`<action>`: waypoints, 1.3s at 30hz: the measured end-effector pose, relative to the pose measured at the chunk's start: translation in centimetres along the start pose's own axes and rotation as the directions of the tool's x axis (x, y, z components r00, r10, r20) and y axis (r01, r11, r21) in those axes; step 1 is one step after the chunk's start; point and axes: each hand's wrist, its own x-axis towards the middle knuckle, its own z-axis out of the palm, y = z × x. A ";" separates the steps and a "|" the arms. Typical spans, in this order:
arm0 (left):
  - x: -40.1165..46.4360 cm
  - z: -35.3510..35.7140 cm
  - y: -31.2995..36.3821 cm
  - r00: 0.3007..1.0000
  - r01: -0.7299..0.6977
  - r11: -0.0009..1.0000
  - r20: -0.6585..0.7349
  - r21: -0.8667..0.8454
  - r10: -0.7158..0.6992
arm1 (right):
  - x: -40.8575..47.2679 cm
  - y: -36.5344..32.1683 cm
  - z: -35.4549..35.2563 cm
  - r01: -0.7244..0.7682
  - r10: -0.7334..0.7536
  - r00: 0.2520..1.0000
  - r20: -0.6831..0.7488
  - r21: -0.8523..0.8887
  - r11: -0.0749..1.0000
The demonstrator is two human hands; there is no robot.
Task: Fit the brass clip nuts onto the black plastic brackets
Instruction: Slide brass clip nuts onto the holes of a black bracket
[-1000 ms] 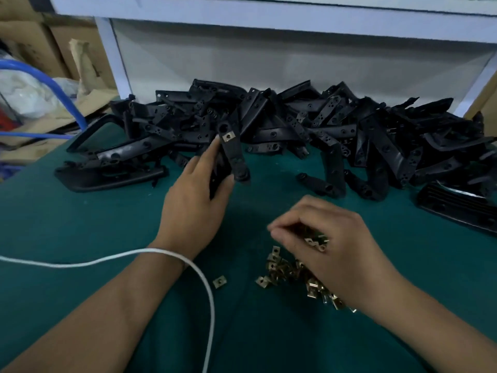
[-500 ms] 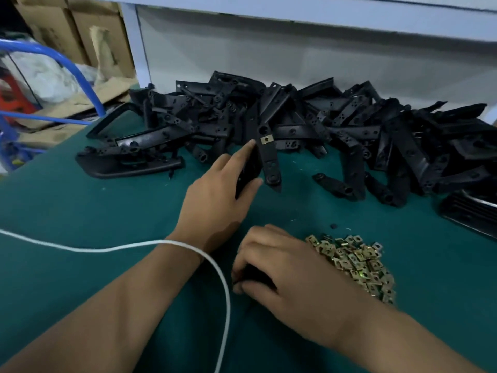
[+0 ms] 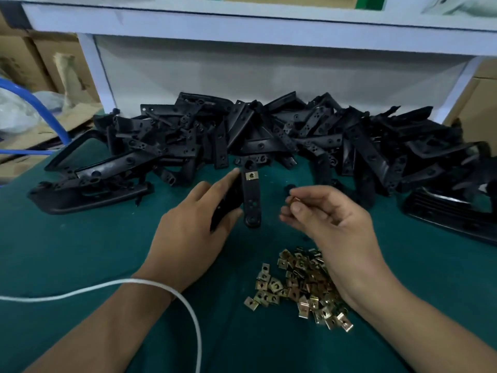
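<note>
Clip nut [image 3: 293, 199] pinched in right hand [image 3: 333, 222], beside bracket [image 3: 251, 195] in left hand [image 3: 193, 232].

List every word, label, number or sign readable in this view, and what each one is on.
None can be read.
Cardboard boxes: no print legible.
Items on the white shelf: cut off at the frame's top edge, no text readable.
Black plastic brackets and brass clip nuts: no markings visible.

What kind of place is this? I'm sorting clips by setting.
Probably a small factory assembly bench: a big heap of identical black plastic brackets, a loose pile of brass clip nuts on a green-covered table, and cardboard boxes stacked behind.
</note>
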 end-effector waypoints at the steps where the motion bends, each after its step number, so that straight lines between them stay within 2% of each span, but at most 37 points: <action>1: 0.0 0.0 0.0 1.000 -0.006 1.000 0.005 0.003 0.006 | -0.1 0.3 0.2 -0.040 0.040 0.999 0.003 0.078 0.996; 5: -0.2 -0.1 0.3 1.000 -0.029 1.000 -0.006 0.001 0.029 | -0.3 0.3 0.8 -0.127 0.120 0.992 0.042 0.215 0.968; 10: -0.2 -0.1 0.5 0.999 -0.034 0.999 -0.016 0.023 0.035 | -0.9 -0.1 1.4 -0.175 0.161 0.983 0.085 0.203 0.963; 29: -0.2 -0.1 1.0 0.994 -0.108 0.993 -0.014 0.050 0.109 | -1.1 -0.7 1.7 -0.190 0.180 0.981 0.072 0.163 0.968; 35: -0.4 -0.1 0.8 0.986 -0.158 0.987 -0.050 -0.032 0.157 | -1.1 -1.5 1.4 -0.230 0.220 0.963 0.159 0.050 0.972; 37: -0.4 -0.1 0.9 0.982 -0.185 0.980 -0.052 -0.066 0.182 | -0.8 -1.8 0.9 -0.298 0.278 0.929 0.243 0.050 0.953; 39: -0.3 -0.2 0.9 0.972 -0.236 0.956 -0.022 -0.173 0.235 | -0.4 -2.1 0.3 -0.391 0.350 0.864 0.362 0.043 0.919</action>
